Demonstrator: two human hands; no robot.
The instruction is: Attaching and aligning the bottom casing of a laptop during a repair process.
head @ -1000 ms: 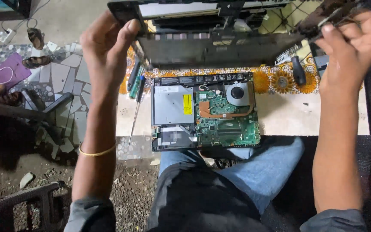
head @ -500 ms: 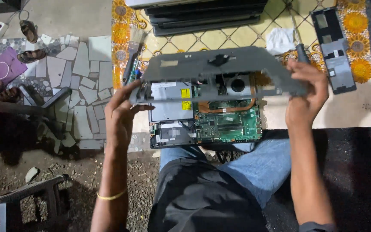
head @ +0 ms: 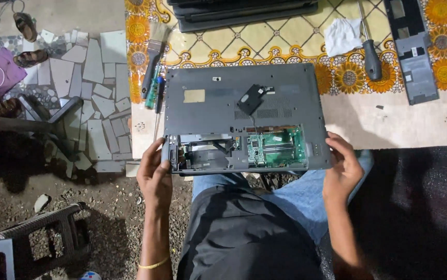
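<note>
Head view. I see the grey laptop base (head: 244, 116) lying underside up in the middle of the frame, on a floral cloth (head: 389, 119) spread over a low surface, its near edge just above my lap. A long opening along that near edge exposes a green circuit board (head: 278, 148) to the right of centre and an empty metal bay to the left. A small black part (head: 251, 98) sits on the grey shell above the board, and a tan sticker (head: 194, 96) lies toward the upper left of the shell.

My left hand (head: 156, 173) grips the lower left corner of the base, fingers curled against its side edge. My right hand (head: 342, 166) closes on the lower right corner, thumb on top of the shell and fingers under the edge. Both hands hold the base; neither is free.

Upper middle of the frame: a stack of dark laptops (head: 244, 13), cut by the top edge. Left of the base lie a paintbrush (head: 153, 54) and a thin screwdriver (head: 158, 106), just beside the shell's left edge. Upper right: a white rag (head: 342, 36), a black-handled screwdriver (head: 371, 52), and a long grey cover panel (head: 415, 52), all well apart from the hands. Lower left: a dark plastic stool (head: 52, 233) on the gravel floor.
</note>
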